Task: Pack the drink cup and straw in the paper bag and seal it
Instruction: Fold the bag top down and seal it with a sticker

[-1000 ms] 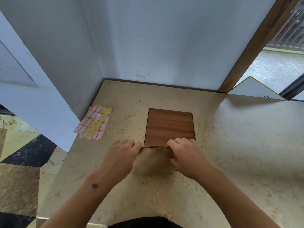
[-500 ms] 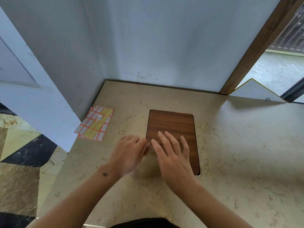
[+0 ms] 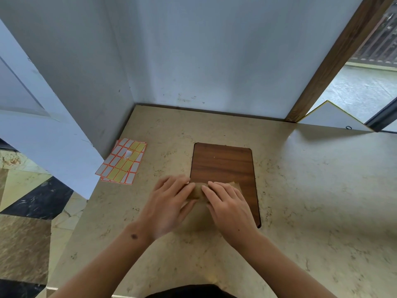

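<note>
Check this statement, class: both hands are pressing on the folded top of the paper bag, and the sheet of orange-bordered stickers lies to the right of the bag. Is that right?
Not quite. In the head view the sticker sheet lies to the left of the paper bag, near the wall. The rest stands: the left hand and the right hand both press on the bag's folded top.

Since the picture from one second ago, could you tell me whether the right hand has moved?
Yes. The right hand went from gripping the paper bag to lying flat on it, its fingers now nearer the left hand, judged against the wooden inset.
</note>
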